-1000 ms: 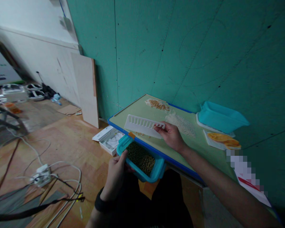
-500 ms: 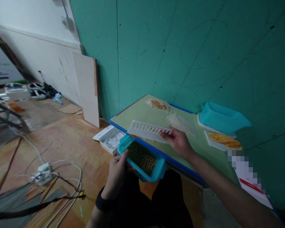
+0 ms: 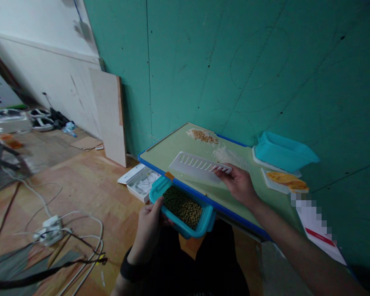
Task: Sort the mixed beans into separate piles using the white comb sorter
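My left hand [image 3: 149, 228] grips the near end of a teal plastic box [image 3: 208, 220] full of green beans [image 3: 182, 207], held just below the front edge of the green table [image 3: 169, 150]. My right hand [image 3: 239, 185] pinches the end of a white slotted plastic scraper [image 3: 195, 166] lying flat over the table top beside the box. A pile of yellow beans [image 3: 203, 135] and a patch of white grains [image 3: 228, 155] lie further back on the table.
A teal lid or box [image 3: 282, 151] on a white tray and a white plate with orange pieces [image 3: 285, 181] sit at the right by the green wall. On the wooden floor lie a white open case [image 3: 138, 183], cables and a power strip [image 3: 47, 228].
My right hand has drawn the white scraper to the right, away from the table's front-left edge. The teal box in my left hand has stayed about where it was.
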Motion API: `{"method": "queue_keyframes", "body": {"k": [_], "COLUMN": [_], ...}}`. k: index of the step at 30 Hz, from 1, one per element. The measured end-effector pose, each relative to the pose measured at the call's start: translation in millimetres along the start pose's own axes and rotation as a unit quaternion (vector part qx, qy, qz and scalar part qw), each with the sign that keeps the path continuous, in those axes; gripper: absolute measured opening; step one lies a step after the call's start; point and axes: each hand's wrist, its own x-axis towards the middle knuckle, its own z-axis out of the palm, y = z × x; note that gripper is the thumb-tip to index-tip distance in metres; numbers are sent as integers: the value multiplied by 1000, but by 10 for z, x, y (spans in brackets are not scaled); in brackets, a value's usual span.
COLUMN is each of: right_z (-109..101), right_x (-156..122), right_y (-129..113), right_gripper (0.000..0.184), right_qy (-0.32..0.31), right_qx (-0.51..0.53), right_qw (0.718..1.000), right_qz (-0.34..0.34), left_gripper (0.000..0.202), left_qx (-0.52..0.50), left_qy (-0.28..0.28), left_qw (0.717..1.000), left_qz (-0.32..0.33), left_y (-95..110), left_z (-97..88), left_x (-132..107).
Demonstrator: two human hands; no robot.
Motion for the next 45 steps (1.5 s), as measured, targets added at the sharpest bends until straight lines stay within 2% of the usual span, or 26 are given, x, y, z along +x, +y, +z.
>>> {"method": "queue_keyframes", "body": {"k": [5, 8, 11, 16, 19, 22, 24, 27, 30, 33, 38, 41, 45], "right_z": [-303, -483, -603, -663, -648, -601, -551, -470, -442, -518, -712, -745, -729], "right_x": [373, 362, 35, -915, -1370, -1592, -1628, -1561, -1340, -953, -326, -220, -277], "right_y": [383, 459, 279, -209, -334, -386, -438, -523, -516, -348, 79, 235, 290], "right_gripper": [52, 56, 46, 26, 24, 18, 17, 20, 19, 24, 43, 46, 43], "right_qy": [74, 123, 154, 180, 195, 187, 159, 114, 139, 165, 187, 183, 177], "right_qx": [2, -6, -79, -274, -344, -388, -389, -355, -311, -288, -288, -291, -292], "right_qw": [997, 992, 984, 944, 918, 900, 901, 919, 938, 943, 939, 939, 939], "right_qz": [16, 30, 30, 22, -22, -66, -107, -124, -68, -33, 2, 25, 45], "left_gripper": [56, 56, 58, 60, 60, 58, 57, 59, 57, 55, 61, 63, 64], "left_qx": [-15, -15, 4, 52, 71, 53, 31, 26, 22, 24, 74, 98, 99], "left_qy": [4, 6, 5, 15, 33, 45, 42, 39, 21, 32, 29, 19, 24], "left_qw": [1000, 1000, 1000, 998, 997, 998, 999, 999, 999, 999, 997, 995, 995], "left_qz": [-16, -4, -3, -12, 1, 4, -7, -19, -27, -24, 7, 11, 2], "left_y": [-132, -184, -164, -110, -171, -299, -383, -438, -398, -331, -294, -284, -254], "left_z": [-46, -67, -59, 15, 68, 109, 125, 127, 97, 37, -51, -59, -46], "left_x": [97, 131, 73, -157, -259, -281, -268, -254, -249, -209, -97, -86, -96]}}
